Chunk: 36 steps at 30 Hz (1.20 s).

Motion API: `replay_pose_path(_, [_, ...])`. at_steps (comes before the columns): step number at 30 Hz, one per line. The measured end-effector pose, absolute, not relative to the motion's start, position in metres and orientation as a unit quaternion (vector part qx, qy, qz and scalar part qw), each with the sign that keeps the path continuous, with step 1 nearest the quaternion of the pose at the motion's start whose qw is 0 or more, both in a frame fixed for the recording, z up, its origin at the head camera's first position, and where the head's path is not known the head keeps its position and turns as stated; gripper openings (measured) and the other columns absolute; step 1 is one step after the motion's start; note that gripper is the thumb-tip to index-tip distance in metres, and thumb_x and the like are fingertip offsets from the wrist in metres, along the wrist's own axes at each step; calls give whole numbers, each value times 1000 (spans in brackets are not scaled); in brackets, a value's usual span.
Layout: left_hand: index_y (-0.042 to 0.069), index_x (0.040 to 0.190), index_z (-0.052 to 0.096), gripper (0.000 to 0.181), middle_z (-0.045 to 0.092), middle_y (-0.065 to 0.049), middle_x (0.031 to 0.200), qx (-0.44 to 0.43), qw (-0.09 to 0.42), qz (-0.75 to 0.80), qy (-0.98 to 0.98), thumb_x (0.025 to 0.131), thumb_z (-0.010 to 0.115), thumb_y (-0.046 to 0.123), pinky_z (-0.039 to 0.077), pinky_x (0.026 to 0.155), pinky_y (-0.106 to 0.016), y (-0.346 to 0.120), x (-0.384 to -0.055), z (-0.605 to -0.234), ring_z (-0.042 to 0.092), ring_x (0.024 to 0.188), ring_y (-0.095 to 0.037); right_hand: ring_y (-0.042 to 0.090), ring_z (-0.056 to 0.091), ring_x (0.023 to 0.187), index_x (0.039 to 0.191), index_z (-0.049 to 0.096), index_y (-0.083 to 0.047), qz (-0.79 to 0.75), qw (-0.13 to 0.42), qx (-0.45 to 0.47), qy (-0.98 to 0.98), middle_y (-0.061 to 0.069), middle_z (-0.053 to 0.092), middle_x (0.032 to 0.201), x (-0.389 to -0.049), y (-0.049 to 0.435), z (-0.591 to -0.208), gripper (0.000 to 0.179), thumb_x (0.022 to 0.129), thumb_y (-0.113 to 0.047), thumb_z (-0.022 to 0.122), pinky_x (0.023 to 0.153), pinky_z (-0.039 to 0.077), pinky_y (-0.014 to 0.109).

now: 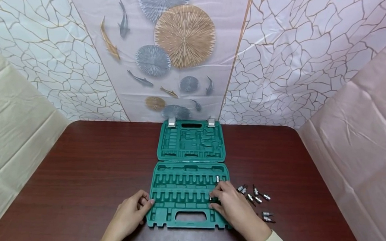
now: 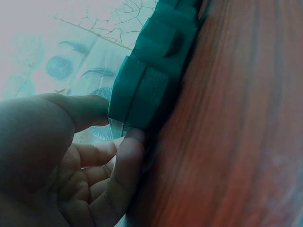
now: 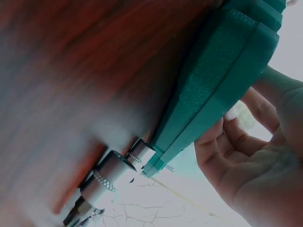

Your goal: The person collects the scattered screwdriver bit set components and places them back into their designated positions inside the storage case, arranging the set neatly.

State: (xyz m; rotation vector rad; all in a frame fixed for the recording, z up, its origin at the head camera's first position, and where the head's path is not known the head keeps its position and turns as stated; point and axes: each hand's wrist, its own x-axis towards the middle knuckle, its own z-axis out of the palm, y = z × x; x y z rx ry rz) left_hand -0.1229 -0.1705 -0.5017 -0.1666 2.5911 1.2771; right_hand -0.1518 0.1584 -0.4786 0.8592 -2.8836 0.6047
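Filling the foreground, the red-brown table carries the open green case.
Here's the right hand blocking the right-end slots, pinching a partly hidden dark bit; left hand gripping the left front corner, thumb and fingers; loose bits scattered right, one silver bit slotted by the knuckles.

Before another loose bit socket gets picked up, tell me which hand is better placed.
Probably the right hand, once done at the green case: the loose bit sockets lie right of the case, near it, while the left hand holds the case's left edge.
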Motion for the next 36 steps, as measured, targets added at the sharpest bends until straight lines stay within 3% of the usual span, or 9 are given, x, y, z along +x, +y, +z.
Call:
replay_pose_path(5, [9,109,66,26,63,0,90,-54,129,437,888,106,67,35,55,54,-32,-171,-124,-501,62,66,-16,12,54,90,105,79,-14,213,18,275,-937,-4,59,101,-152,161,-477,22,86,-19,90,63,50,25])
replay_pose_path(11, [9,109,66,26,64,-1,90,-51,133,441,886,106,67,35,55,54,-32,-168,-126,-502,62,67,-16,17,62,96,122,77,-8,271,-42,262,-925,0,62,109,-151,177,-463,34,91,-18,86,72,52,29])
replay_pose_path(14, [9,109,66,26,63,-1,91,-51,134,442,885,106,67,35,55,54,-32,-167,-128,-502,62,67,-16,18,66,96,126,75,-9,279,-37,248,-927,2,65,112,-147,188,-452,36,93,-18,84,73,54,29])
replay_pose_path(21, [10,108,65,27,63,0,91,-65,142,430,889,106,67,37,55,55,-34,-170,-126,-502,62,67,-16,7,67,88,104,78,-19,280,-13,212,-936,-11,67,102,-132,223,-432,9,96,-16,80,74,59,32])
replay_pose_path(30, [10,108,65,28,63,0,90,-67,137,425,892,106,67,38,55,54,-34,-172,-124,-503,62,67,-15,3,65,86,107,76,-17,279,65,251,-925,-8,70,98,-108,270,-447,20,90,-9,83,70,58,32])
replay_pose_path(36, [10,108,65,27,63,0,90,-67,144,425,891,106,67,37,55,55,-34,-170,-124,-503,62,66,-16,-2,63,90,111,75,-11,262,-7,220,-940,-6,71,101,-87,297,-465,19,93,-15,81,72,58,29])
